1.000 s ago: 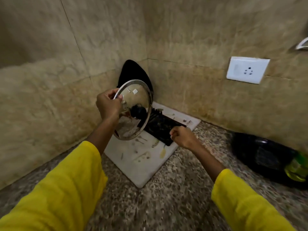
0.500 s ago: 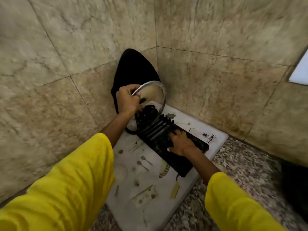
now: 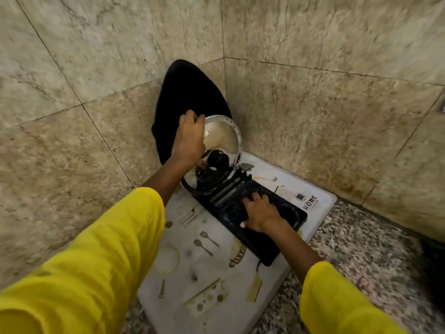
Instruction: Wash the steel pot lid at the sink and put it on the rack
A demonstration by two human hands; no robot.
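The round steel pot lid point(image 3: 222, 138) with a black knob stands on edge at the far end of the black slotted rack point(image 3: 284, 203), tilted back toward the wall corner. My left hand point(image 3: 190, 138) grips the lid's upper left rim. My right hand point(image 3: 258, 212) lies palm down on the rack's middle, fingers spread and pressing on it. Whether the lid's lower edge sits in a slot is hidden by its own reflection.
The rack rests on a white drying mat point(image 3: 216, 280) printed with utensils, on a speckled granite counter point(image 3: 361, 261). A black pan point(image 3: 185, 100) leans in the tiled corner behind the lid. A dark object point(image 3: 433, 261) sits at the right edge.
My left hand has carried the lid from above the mat down onto the rack's far end. My right hand moved from the mat's edge onto the rack and stayed there.
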